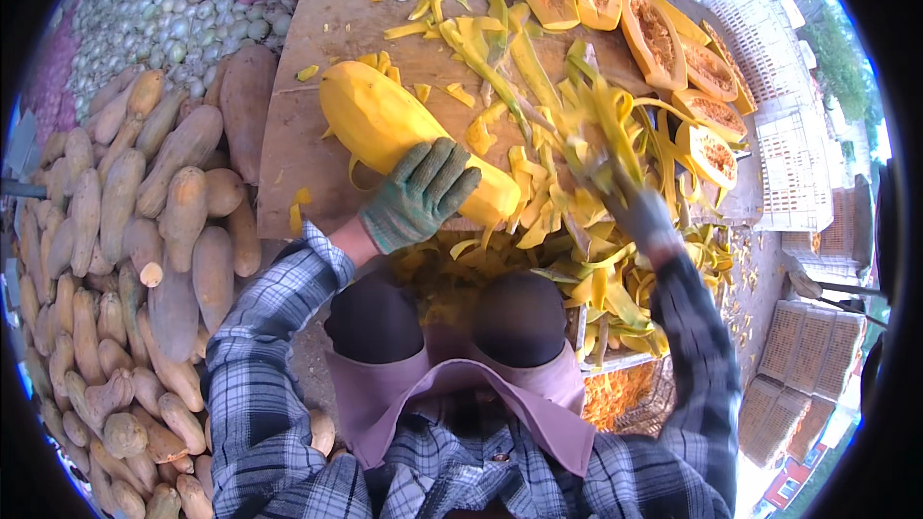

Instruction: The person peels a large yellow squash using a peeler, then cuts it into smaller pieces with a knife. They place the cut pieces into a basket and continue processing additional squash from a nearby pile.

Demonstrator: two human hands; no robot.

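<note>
A peeled yellow squash (375,112) lies slantwise on the wooden board (296,151), its narrower end towards me. My left hand (425,194), in a green and grey knit glove, lies across the squash near that end and grips it. My right hand (634,213), also gloved, is blurred at the right among long squash peels (606,115). Some peels around its fingers are blurred too; whether it holds any, or a tool, I cannot make out. More peels (533,216) are heaped beside the narrow end of the squash and hang over the board's near edge.
Halved squashes (652,40) line the board's far right side. Below its near edge, peels fill a crate (620,360). Unpeeled squashes (108,231) are piled at left, with onions (180,21) behind. Plastic crates (789,166) stand at right. My knees (519,313) are close beneath the board.
</note>
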